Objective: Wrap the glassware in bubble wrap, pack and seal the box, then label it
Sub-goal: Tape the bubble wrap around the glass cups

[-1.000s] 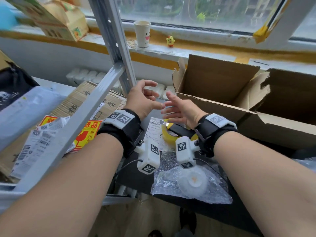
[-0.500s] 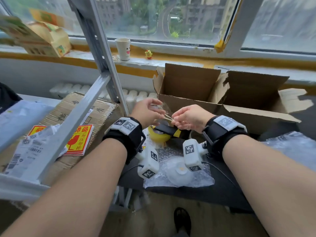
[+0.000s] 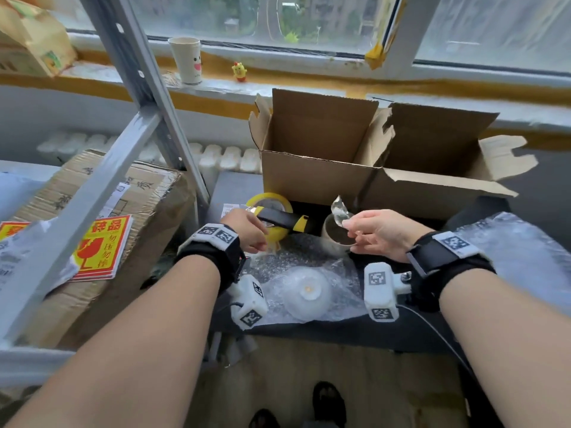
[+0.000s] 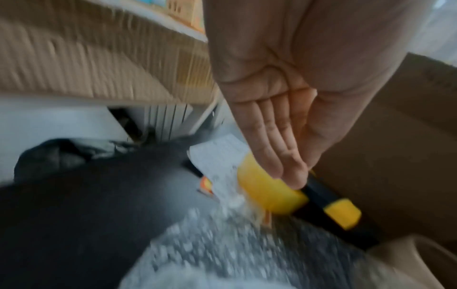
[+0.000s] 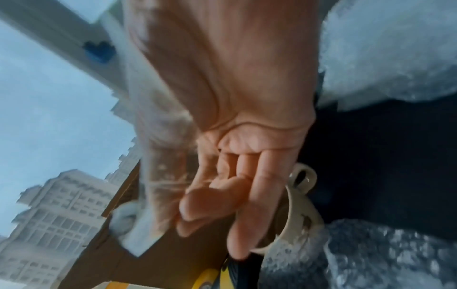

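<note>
Hands: two. The right hand [image 3: 378, 233] pinches one strip of clear tape [image 3: 340, 211] between thumb and fingertips, above one beige mug [image 3: 335, 239]. The left hand [image 3: 247, 230], fingers straight and together, hovers over one yellow tape roll [image 3: 272, 208]. One wrapped glass [image 3: 304, 293] lies on bubble wrap [image 3: 309, 261], before one open cardboard box [image 3: 355, 168].

Packing corner: cartons [image 3: 92, 217], fragile stickers [image 3: 100, 245]
</note>
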`<control>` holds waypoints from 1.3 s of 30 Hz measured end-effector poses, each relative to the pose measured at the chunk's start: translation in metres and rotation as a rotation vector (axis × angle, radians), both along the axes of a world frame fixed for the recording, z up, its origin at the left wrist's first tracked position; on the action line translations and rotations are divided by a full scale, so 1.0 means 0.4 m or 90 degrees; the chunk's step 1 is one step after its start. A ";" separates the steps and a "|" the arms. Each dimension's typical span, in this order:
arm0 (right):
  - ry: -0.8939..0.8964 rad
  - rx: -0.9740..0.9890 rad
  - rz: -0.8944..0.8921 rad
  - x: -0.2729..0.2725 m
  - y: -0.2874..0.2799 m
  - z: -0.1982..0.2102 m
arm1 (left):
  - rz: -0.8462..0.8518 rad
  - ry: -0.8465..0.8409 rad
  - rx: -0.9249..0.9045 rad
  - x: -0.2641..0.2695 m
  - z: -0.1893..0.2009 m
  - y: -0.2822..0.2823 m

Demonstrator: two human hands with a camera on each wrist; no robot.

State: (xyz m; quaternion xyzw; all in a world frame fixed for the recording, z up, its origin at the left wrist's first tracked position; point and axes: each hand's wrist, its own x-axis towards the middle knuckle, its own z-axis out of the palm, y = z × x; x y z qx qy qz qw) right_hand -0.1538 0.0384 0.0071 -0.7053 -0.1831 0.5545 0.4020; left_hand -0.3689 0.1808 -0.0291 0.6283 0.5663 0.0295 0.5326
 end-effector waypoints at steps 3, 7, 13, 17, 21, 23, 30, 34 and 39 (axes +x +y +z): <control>0.045 0.014 0.048 -0.001 0.017 -0.025 | -0.095 0.037 0.007 0.051 -0.071 -0.019; 0.105 0.032 0.052 0.016 0.028 -0.051 | -0.205 0.118 0.027 0.097 -0.141 -0.033; 0.163 0.015 0.043 0.056 0.007 -0.086 | -0.287 0.191 0.133 0.130 -0.197 -0.041; 0.170 0.025 0.031 0.066 0.005 -0.102 | -0.341 0.250 0.223 0.138 -0.215 -0.041; 0.153 0.018 0.053 0.062 0.011 -0.117 | -0.393 0.261 0.286 0.145 -0.210 -0.055; 0.151 0.021 0.065 0.057 0.015 -0.122 | -0.398 0.254 0.309 0.152 -0.211 -0.062; 0.141 0.036 0.080 0.055 0.026 -0.125 | -0.433 0.273 0.316 0.177 -0.216 -0.055; 0.145 0.026 0.097 0.062 0.030 -0.137 | -0.462 0.306 0.324 0.188 -0.227 -0.049; 0.136 0.024 0.083 0.072 0.030 -0.138 | -0.446 0.339 0.351 0.216 -0.214 -0.050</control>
